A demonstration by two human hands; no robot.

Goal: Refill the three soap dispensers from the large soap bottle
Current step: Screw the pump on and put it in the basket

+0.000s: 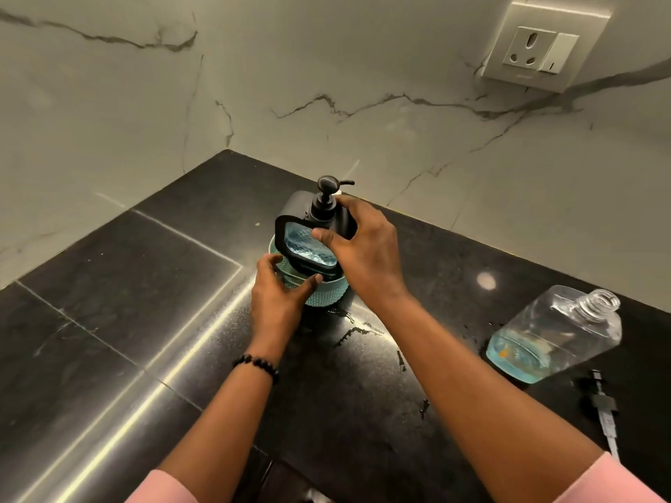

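Note:
A black soap dispenser (321, 226) with a pump head and a window showing blue soap stands tilted inside a small teal textured holder (326, 294) at the middle of the black counter. My right hand (366, 248) grips the dispenser body from the right, thumb on the blue window. My left hand (279, 292) holds the teal holder's near rim. To the right, the large clear soap bottle (555, 332) stands uncapped with a shallow layer of blue soap at its bottom. Its black pump with tube (602, 412) lies on the counter just in front of it.
The black stone counter (127, 303) meets marble walls in a corner behind the dispenser. A wall socket with a switch (541, 49) is at the upper right. Wet splashes (357, 330) lie on the counter near the holder.

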